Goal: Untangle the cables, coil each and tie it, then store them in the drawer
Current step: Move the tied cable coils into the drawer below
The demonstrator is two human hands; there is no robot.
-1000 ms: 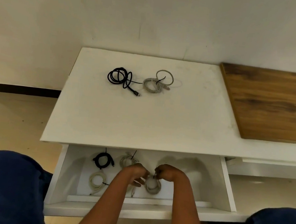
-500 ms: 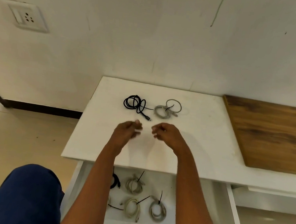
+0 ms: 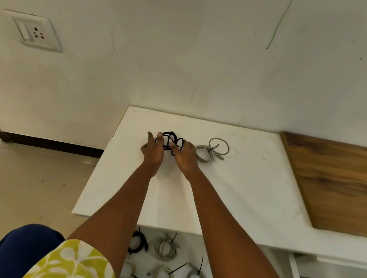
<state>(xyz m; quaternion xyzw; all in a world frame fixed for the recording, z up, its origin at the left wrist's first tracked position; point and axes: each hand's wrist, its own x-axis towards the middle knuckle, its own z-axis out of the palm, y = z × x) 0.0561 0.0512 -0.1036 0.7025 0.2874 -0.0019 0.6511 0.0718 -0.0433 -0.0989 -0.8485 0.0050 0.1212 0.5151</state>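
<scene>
The loose black coiled cable (image 3: 170, 141) lies near the far edge of the white table (image 3: 240, 190), directly between the two hands and just left of a tied grey cable coil (image 3: 210, 150). The left hand (image 3: 153, 150) flanks its left side with straight fingers, equally near as the right hand (image 3: 185, 153), whose fingertips touch the loops. Both arms reach forward fully extended over the open white drawer (image 3: 293, 268); whether either grip actually pinches the cable I cannot tell.

**Clothing and limbs, head view**

Two bare forearms enter from the bottom edge. Left hand (image 3: 153, 150) and right hand (image 3: 185, 153): no rings, watch or bands visible. Short sleeves (image 3: 74, 263) end near the elbows; fabric yellow-green with a white floral print. Dark blue trouser leg (image 3: 19, 250) shows at lower left, plain, no markings seen.
</scene>
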